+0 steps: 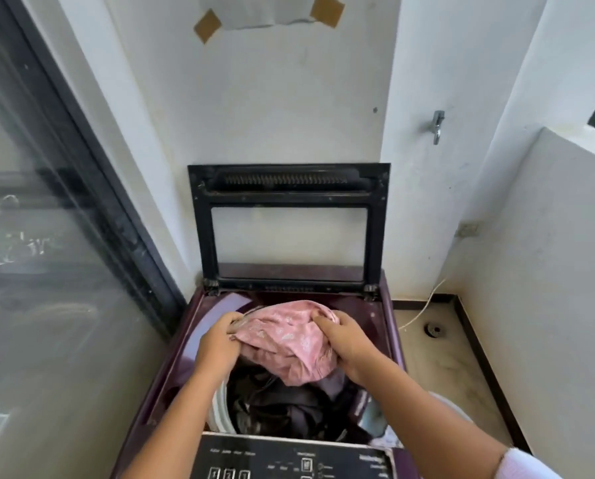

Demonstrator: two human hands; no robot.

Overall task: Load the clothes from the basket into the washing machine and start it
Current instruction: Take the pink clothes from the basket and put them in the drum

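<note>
Loading so far: partly done, judging by the dark clothes lying in the drum of the washing machine; one more piece on its way in.
Left to do: probably lowering and letting go of the pink garment, fetching whatever remains in the basket, shutting the lid, then pressing start on the control panel.
Basket: not to be made out in view; impossible to say how much remains.
Place of the garment: held bunched over the drum opening, above the dark clothes, with its lower fold hanging toward them; touching them or not, cannot tell.
Look of the garment: soft pink cloth with a faint pale print, crumpled into loose folds, with a darker edge showing at the upper left; seems light and limp, likely to drop and settle easily.
Left hand: clenched on the garment's left edge, fingers curled into the cloth.
Right hand: grasping the garment's right side from above, thumb and fingers dug into the bunch.
Lid position: raised upright against the wall, a clear panel in a black frame.
Panel position: at the near edge of the machine, below the forearms, touched by neither hand.
Room in the drum: enough for the pink piece, at a guess.
</note>
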